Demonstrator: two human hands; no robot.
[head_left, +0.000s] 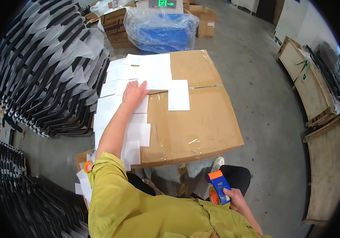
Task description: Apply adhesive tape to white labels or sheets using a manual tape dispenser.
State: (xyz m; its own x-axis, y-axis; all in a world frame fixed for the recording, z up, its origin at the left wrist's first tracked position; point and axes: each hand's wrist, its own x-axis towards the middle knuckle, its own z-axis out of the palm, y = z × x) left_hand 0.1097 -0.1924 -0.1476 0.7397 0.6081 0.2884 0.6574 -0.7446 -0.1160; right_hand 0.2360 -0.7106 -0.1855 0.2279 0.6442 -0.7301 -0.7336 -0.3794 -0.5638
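A large cardboard box [195, 127] lies before me, its top seam crossing under several white paper sheets [158, 73] that overlap on the left half. My left hand [135, 94] rests flat on these sheets near the seam, fingers stretched out. One separate white sheet [178, 99] lies across the seam, right of that hand. Down at the lower right, beside my knee, my right hand [237, 199] grips a blue tape dispenser [221, 185] with an orange end and a tape roll in it. Part of the roll is hidden by the dispenser's body.
Stacked black metal frames with white wrapping [54, 67] crowd the left side. Behind the box sits a blue bin in clear plastic [164, 33], near open cartons [205, 23]. Wooden crates [307, 75] line the right wall. Another orange-ended item [87, 166] lies by my left elbow.
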